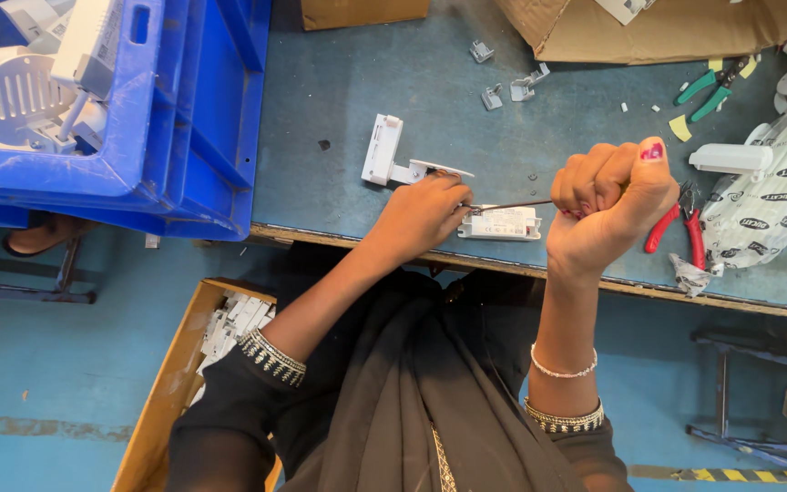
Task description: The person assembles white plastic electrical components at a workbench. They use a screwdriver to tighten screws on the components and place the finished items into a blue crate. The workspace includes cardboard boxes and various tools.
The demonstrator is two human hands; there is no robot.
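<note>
1. The white driver box (500, 223) lies flat on the blue-grey table (339, 100), just inside the near edge; take it as the landmark.
2. The left hand (423, 214) rests at the box's left end, fingers curled together and touching it there; the fingertips sit where a thin metal shaft (507, 206) meets the box.
3. The right hand (608, 205) is closed in a tight fist just right of the box and raised above it, gripping the shaft's handle; the handle itself is hidden inside the fist.
4. The shaft runs from the fist leftward over the box's top edge.
5. A white bracket part (392, 155) lies just beyond the box's left end, behind the left hand.
6. Red-handled pliers (680, 228) lie right of the box, past the fist.
7. Green-handled cutters (712, 89) lie far beyond the box, to the right.
8. A blue crate (189, 118) stands well left of the box.
</note>
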